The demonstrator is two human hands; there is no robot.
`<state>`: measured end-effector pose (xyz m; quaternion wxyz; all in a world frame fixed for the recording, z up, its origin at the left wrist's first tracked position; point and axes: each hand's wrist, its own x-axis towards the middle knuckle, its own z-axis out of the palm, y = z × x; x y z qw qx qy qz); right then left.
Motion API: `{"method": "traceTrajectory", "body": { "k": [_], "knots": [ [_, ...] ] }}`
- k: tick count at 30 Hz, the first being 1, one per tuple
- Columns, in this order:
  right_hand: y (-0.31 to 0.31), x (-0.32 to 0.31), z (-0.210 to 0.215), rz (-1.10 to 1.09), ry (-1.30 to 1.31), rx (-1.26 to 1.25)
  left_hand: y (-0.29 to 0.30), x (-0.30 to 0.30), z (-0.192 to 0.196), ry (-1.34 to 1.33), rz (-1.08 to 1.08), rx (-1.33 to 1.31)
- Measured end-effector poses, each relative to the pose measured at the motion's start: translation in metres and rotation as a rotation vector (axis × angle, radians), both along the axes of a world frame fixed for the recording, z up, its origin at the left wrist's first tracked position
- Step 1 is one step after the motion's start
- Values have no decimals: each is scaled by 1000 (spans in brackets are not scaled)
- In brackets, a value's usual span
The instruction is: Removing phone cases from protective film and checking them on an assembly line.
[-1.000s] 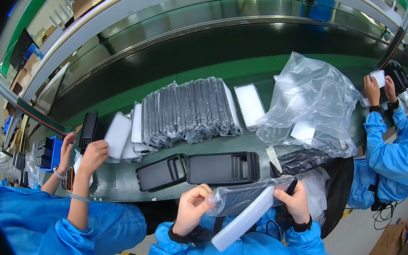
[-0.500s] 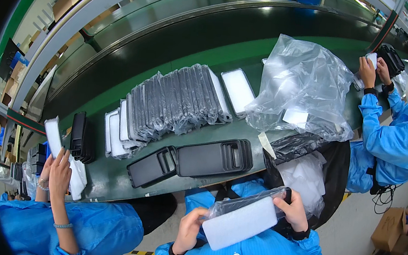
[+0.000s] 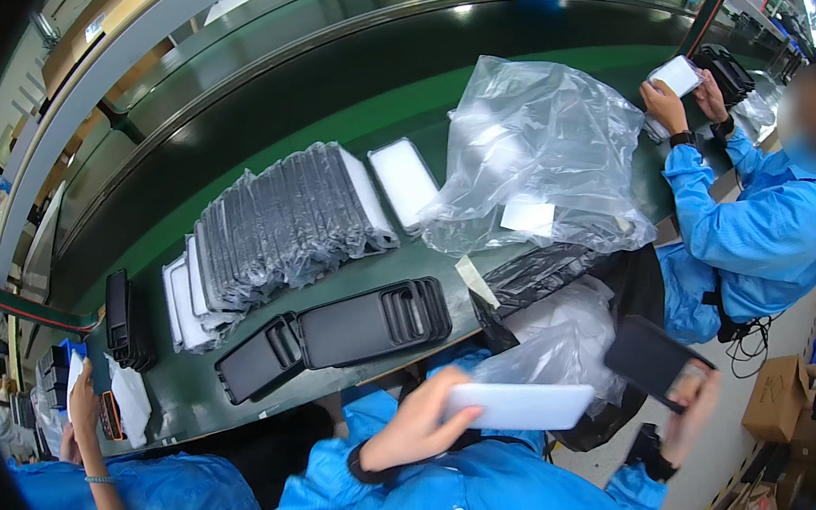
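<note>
My left hand (image 3: 414,427) grips one end of a white rectangular foam pad (image 3: 524,406), held level in front of my chest. Out to the right, my right hand (image 3: 698,414) holds a black rectangular plastic panel (image 3: 652,362) by its lower corner; both are smeared by motion. The pad and the panel are apart. Behind them, a black bag (image 3: 641,282) with crumpled clear plastic film (image 3: 560,338) inside hangs at the table edge. Nearest on the table lie black plastic frames with a cutout (image 3: 360,325), overlapping in a fanned stack.
A long row of film-wrapped dark panels (image 3: 282,215) stands on the green table (image 3: 186,396), with a white pad (image 3: 403,182) beside it. A large clear plastic bag (image 3: 541,149) lies farther right. Co-workers in blue sit at right (image 3: 765,215) and left (image 3: 139,491), each handling white pieces.
The white pad and black piece, held together between both hands earlier, are now separate. My right hand has swung right and up with the black panel. The whole view has shifted.
</note>
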<state>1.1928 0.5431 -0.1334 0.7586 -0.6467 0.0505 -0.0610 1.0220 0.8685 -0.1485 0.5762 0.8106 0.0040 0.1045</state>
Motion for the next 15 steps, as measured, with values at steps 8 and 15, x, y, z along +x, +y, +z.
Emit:
{"method": "traceTrajectory", "body": {
  "k": [8,15],
  "knots": [
    [-73,-26,9,-159,-196,-145,-72,144,-72,-12,-22,415],
    [39,0,-42,432,-106,-119,-23,64,2,-360,-4,658]
  ]
}}
